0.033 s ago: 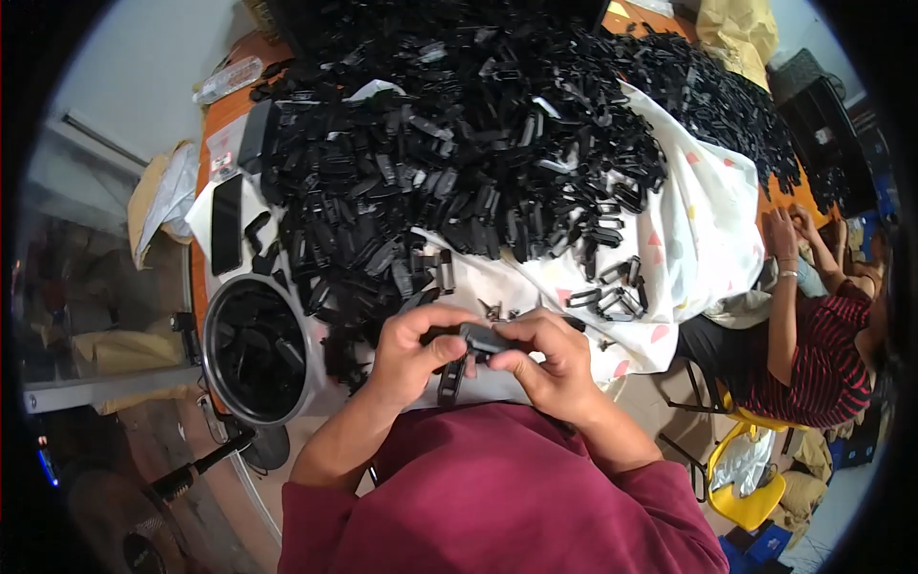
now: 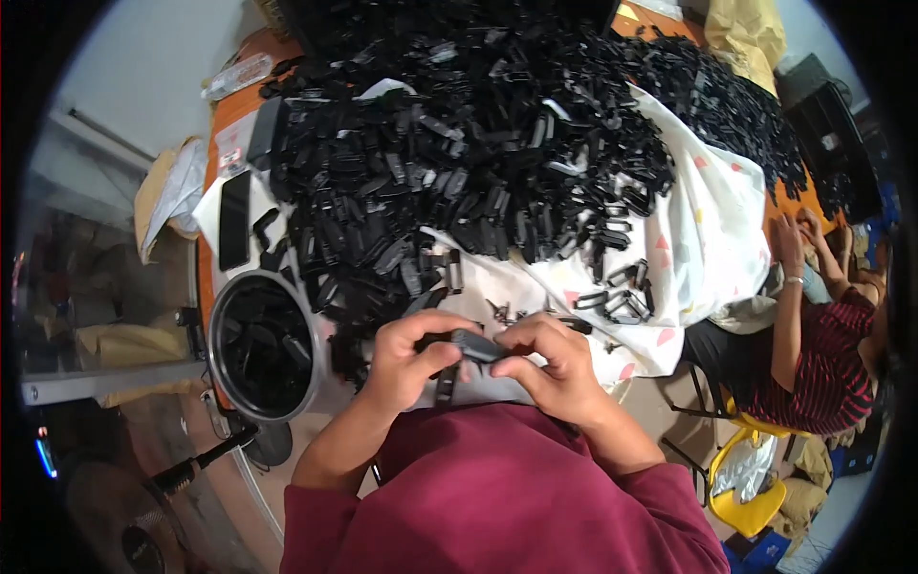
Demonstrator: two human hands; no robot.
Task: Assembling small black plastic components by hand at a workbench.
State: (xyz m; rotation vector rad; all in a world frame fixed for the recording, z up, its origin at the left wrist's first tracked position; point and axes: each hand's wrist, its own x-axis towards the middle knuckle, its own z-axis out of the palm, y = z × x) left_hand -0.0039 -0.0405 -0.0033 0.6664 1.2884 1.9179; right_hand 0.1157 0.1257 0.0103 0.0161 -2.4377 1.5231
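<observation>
My left hand [image 2: 406, 359] and my right hand [image 2: 559, 368] are closed on the two ends of one small dark grey plastic part [image 2: 480, 346], close in front of my body. It is elongated and slants a little down toward the right. Thumbs press from the near side and fingers from the far side, so its ends are partly covered. Beneath my left fingers a narrow black strip [image 2: 445, 386] points downward; whether it joins the held part I cannot tell. Just beyond my hands, small metal-looking bits [image 2: 499, 311] lie on the white patterned cloth [image 2: 703, 206].
A large heap of black plastic parts [image 2: 402, 172] covers most of the table. At left are a round tub [image 2: 218, 383] with black parts inside, a phone [image 2: 234, 220] and a clear bottle [image 2: 239, 77]. Another person [image 2: 822, 354] sits at the right beside a yellow chair [image 2: 746, 507].
The held part has tilted, its right end now lower, and my fingers have shifted slightly around it. The whole view has moved a little.
</observation>
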